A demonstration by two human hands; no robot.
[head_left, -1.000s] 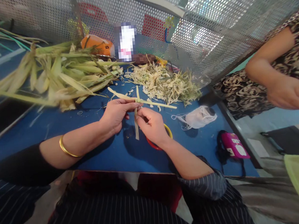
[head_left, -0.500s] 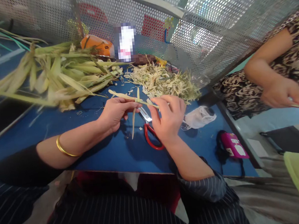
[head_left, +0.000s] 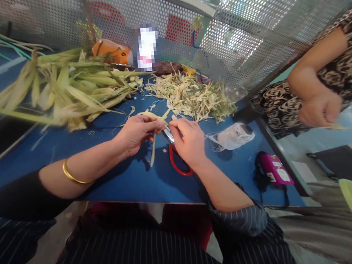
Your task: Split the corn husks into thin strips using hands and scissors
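Note:
My left hand (head_left: 137, 134) pinches pale husk strips (head_left: 152, 150) that cross at its fingertips, one end hanging down over the blue table. Closed right beside it, my right hand (head_left: 189, 139) has its thumb and fingers on the same strips at the crossing. Red-handled scissors (head_left: 179, 164) lie on the table under my right hand, their blades partly hidden by the fingers. Beyond my hands is a heap of shredded husk (head_left: 191, 95). Long green-yellow husks (head_left: 67, 84) are piled at the left.
White thread (head_left: 233, 136) and a magenta box (head_left: 276, 169) with a black strap are on the right of the blue table (head_left: 131, 185). An orange packet (head_left: 112, 51) stands behind. Another person's hand (head_left: 320, 109) is at the far right.
My right hand has moved left, closer to my left hand, and its fingers have drawn together at the crossing. The other person's hand has shifted slightly left.

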